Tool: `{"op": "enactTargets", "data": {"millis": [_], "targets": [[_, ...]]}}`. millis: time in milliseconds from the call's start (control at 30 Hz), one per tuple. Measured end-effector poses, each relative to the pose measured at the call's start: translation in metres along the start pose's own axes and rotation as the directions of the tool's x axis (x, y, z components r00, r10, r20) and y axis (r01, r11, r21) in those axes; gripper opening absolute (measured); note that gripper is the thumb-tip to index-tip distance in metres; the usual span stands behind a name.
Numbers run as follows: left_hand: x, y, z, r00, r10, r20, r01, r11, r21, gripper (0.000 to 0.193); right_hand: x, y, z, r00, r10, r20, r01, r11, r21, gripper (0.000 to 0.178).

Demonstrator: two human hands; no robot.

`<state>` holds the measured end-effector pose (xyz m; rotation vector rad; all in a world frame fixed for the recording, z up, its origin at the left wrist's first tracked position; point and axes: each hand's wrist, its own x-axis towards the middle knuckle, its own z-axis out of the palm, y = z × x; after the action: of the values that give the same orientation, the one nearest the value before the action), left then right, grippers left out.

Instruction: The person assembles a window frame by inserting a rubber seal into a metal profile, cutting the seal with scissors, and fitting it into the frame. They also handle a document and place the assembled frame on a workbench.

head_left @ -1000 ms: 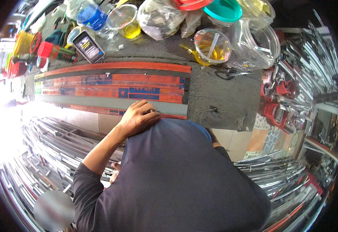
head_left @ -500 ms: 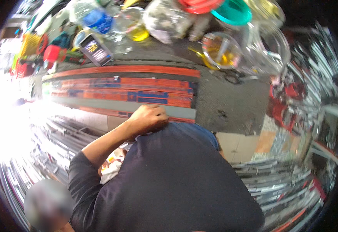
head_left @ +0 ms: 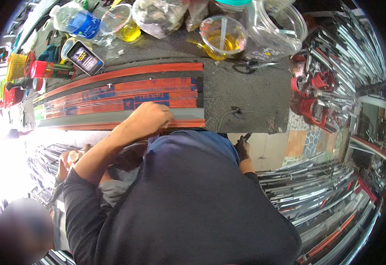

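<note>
My left hand (head_left: 151, 117) lies on the near side of the orange-wrapped long bars (head_left: 175, 88), its fingers curled down over the grey strip (head_left: 184, 115) beside them. The fingertips are mostly hidden, so what they grip does not show. Past my right hip, my right hand (head_left: 243, 148) hangs low beyond the bench edge, in shadow. Its fingers look closed around a small dark thing (head_left: 247, 137) whose kind I cannot make out.
Scissors (head_left: 248, 66), a phone (head_left: 85, 58), a tub of yellow liquid (head_left: 223, 40), a clear jar (head_left: 277, 31) and a bottle (head_left: 76, 22) stand or lie on the grey bench (head_left: 246, 95). Metal profiles (head_left: 308, 194) are stacked behind. A person (head_left: 62, 225) is at lower left.
My view has swung, so the bench things sit further left and higher. My right hand has come into sight by my hip; the left stays at the bars.
</note>
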<state>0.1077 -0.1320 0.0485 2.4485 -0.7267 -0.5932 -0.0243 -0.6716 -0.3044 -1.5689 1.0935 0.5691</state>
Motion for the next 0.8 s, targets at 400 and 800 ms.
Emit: {"op": "enactTargets", "data": {"millis": [400, 800], "targets": [[-0.007, 0.016, -0.013, 0.978, -0.207, -0.012, 0.203, 0.967, -0.152, 0.019, -0.174, -0.169, -0.002, 0.433, -0.624, -0.651, 0.797, 0.602, -0.048, 0.046], [-0.038, 0.037, 0.023, 0.920, -0.137, -0.367, 0.084, 0.984, -0.158, 0.015, -0.255, -0.280, 0.105, 0.379, -0.673, 0.635, 0.849, 0.527, 0.052, 0.047]]}}
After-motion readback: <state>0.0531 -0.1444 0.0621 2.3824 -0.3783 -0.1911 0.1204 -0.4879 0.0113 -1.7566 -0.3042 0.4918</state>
